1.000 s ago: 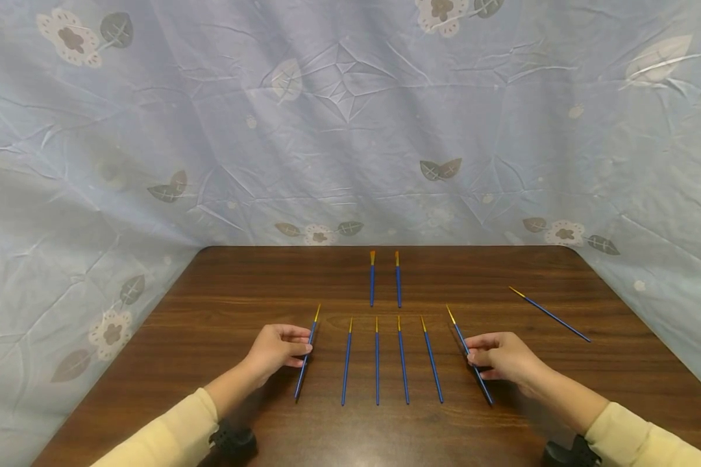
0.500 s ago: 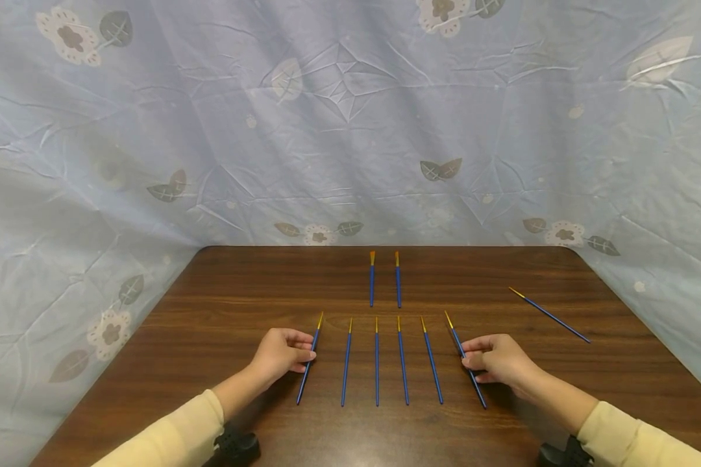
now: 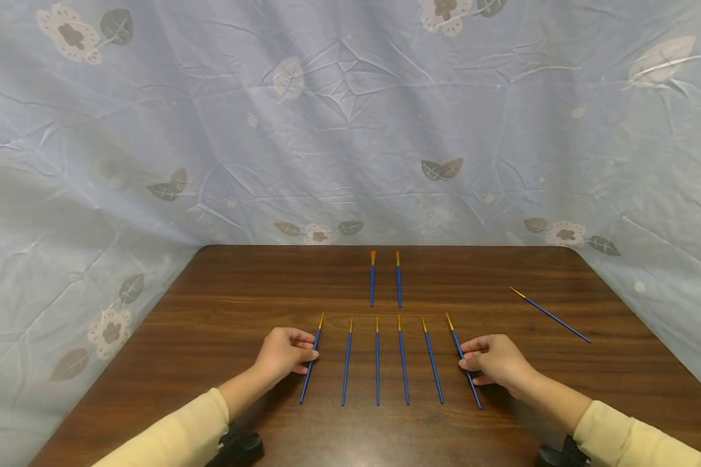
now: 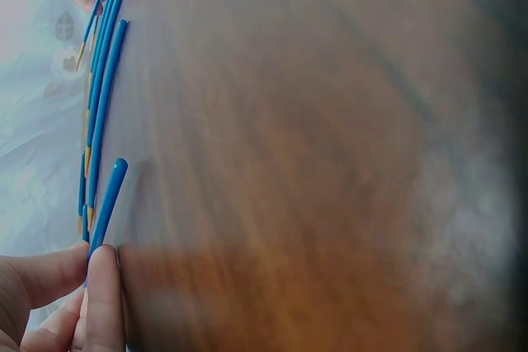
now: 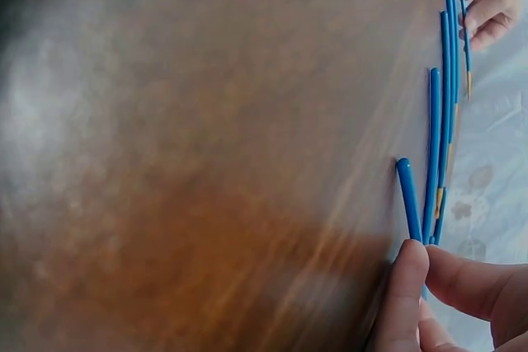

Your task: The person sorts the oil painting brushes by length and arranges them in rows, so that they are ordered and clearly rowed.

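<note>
My left hand [image 3: 283, 355] pinches a thin paintbrush [image 3: 306, 383] with a blue handle and yellow tip, at the left end of a row. At the right end, my right hand [image 3: 498, 364] holds a similar paintbrush [image 3: 456, 342] between thumb and fingers. Both brushes point away from me, tips leaning slightly inward. Between them lie several more blue paintbrushes [image 3: 377, 366], side by side and apart. In the left wrist view, the thumb and fingertips [image 4: 105, 286] grip the blue handle. The right wrist view shows the same kind of pinch on its handle [image 5: 407, 195].
Farther back on the brown wooden table [image 3: 257, 272] lie two wider-tipped brushes, a left one [image 3: 372, 285] and a right one [image 3: 399, 285]. Another thin paintbrush [image 3: 555, 318] lies slanted at the right. A patterned cloth [image 3: 350, 130] hangs behind the table.
Both hands have moved slightly inward and a little nearer to me with their paintbrushes. The right brush now slants less. The other brushes stay where they were.
</note>
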A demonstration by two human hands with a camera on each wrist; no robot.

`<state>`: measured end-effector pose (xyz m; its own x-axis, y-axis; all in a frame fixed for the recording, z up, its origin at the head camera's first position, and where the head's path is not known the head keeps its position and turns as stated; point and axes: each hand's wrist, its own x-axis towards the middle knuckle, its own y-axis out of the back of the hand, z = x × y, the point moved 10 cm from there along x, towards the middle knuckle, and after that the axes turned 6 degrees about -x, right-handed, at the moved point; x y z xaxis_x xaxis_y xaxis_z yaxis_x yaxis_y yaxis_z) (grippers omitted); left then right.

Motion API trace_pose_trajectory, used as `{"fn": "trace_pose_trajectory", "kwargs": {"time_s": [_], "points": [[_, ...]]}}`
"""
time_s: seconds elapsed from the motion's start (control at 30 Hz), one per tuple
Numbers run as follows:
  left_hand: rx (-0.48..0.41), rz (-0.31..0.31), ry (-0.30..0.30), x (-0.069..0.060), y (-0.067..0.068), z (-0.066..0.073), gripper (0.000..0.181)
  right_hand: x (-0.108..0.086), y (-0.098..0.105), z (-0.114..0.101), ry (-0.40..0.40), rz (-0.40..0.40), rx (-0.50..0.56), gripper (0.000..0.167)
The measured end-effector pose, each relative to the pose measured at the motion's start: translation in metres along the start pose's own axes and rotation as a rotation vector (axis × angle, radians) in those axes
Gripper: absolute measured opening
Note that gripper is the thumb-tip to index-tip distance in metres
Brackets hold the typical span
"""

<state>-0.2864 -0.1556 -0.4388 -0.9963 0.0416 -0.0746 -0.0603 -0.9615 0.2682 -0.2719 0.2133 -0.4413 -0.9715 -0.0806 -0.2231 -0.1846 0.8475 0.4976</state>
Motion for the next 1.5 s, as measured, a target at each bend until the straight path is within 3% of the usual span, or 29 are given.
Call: {"fn": "trace_pose_trajectory", "kwargs": {"time_s": [0.4, 0.63, 1.07, 1.5], "points": [[0.056, -0.007, -0.044, -0.0001, -0.0016, 0.0033, 0.02, 0.0007, -0.0004, -0.0053, 0.042, 0.024, -0.053, 0.031], [0.079, -0.017, -0.074, 0.0001, -0.0032, 0.0039, 0.02, 0.0012, -0.0015, -0.004, 0.019, 0.022, -0.025, 0.029], [0.049, 0.028, -0.064, -0.0036, -0.0024, 0.0047, 0.021, 0.0001, -0.0037, 0.0019, 0.019, 0.038, -0.014, 0.03], [0.03, 0.02, -0.093, -0.0033, -0.0022, 0.0029, 0.024, -0.0024, -0.0035, 0.0003, 0.029, 0.042, -0.021, 0.031]]}}
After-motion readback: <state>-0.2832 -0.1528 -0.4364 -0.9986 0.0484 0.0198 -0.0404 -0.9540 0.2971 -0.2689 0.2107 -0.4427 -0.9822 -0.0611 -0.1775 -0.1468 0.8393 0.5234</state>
